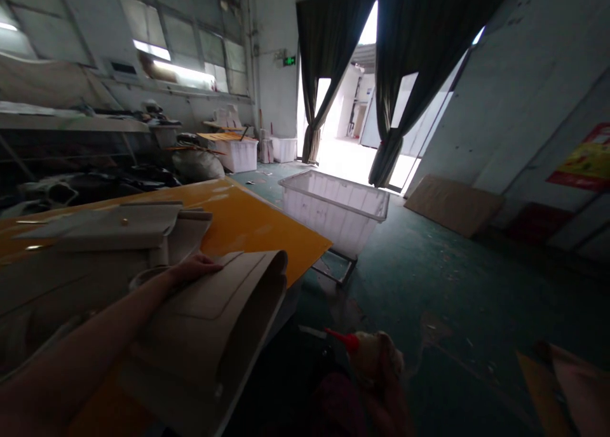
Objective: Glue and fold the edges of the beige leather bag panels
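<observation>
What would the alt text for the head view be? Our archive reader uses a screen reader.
A person's left hand rests flat on a curled beige leather piece on an orange table, while the right hand grips a red-tipped glue bottle low above the green floor. Beyond stand a white plastic crate and dark curtains at a bright doorway.
</observation>
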The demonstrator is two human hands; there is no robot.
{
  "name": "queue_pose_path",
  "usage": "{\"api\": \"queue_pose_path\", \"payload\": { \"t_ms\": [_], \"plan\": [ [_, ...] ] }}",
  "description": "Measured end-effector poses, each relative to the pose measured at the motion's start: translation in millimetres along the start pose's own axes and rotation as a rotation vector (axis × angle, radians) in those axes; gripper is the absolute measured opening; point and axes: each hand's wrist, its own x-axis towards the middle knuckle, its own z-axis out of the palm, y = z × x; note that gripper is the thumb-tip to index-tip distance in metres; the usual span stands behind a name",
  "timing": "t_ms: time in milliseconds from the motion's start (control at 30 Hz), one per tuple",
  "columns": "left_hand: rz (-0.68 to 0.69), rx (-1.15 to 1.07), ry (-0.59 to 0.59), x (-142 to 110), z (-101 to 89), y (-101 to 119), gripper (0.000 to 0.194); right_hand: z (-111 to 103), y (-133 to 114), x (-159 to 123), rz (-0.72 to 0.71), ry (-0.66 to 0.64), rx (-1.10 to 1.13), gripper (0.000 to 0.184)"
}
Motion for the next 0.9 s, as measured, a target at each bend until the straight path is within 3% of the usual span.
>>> {"api": "queue_pose_path", "payload": {
  "t_ms": [100, 167, 367, 500, 700, 900],
  "plan": [
    [0.023, -0.061, -0.021, 24, 31.2, -10, 0.058, 7, 7, 21, 0.063, 0.06, -0.018, 0.046],
    [0.017, -0.109, -0.064, 37, 38.8, -19, 0.062, 12, 12, 40, 0.075, 0.072, -0.04, 0.051],
    [-0.003, -0.177, -0.116, 56, 33.6, -39, 0.062, 44, 34, 100, 0.014, 0.112, -0.012, 0.07],
    [0.01, -0.179, -0.155, 59, 35.8, -41, 0.06, 76, 47, 129, -0.095, 0.078, -0.076, 0.071],
    [0.0, -0.241, -0.167, 59, 38.1, -45, 0.059, 114, 46, 146, -0.168, 0.128, -0.146, 0.07],
    [-0.024, -0.273, -0.161, 62, 38.3, -49, 0.061, 129, 43, 153, -0.167, 0.143, -0.18, 0.075]
  ]
}}
